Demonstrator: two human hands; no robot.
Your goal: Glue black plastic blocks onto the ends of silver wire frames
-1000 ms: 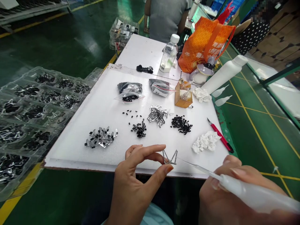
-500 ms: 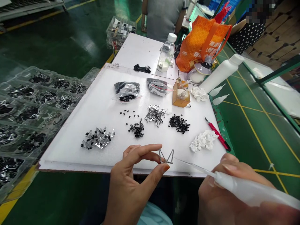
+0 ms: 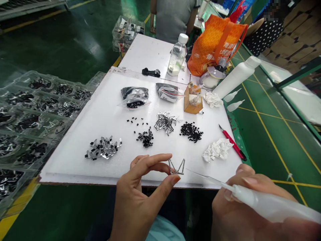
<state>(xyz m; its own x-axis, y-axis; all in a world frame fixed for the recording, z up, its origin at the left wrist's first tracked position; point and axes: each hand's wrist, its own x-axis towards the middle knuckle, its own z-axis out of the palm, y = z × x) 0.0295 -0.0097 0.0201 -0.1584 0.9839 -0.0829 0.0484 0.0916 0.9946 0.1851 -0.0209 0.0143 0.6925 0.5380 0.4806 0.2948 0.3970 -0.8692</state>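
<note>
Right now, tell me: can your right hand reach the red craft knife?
Probably yes: the right hand holds a white squeeze bottle, but nothing lies between it and the red craft knife.

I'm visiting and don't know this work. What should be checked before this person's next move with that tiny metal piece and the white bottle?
1. Metal wire piece pinched in the left hand: ok, held between thumb and fingers.
2. White squeeze bottle gripped in the right hand: ok.
3. Bottle's thin tip touching the piece: cannot tell; it points at it.
4. Bottle's contents: cannot tell.
5. Black small parts within reach on the white foam board: ok.
6. Red-handled craft knife away from the hands: ok, at the board's right edge.
</note>
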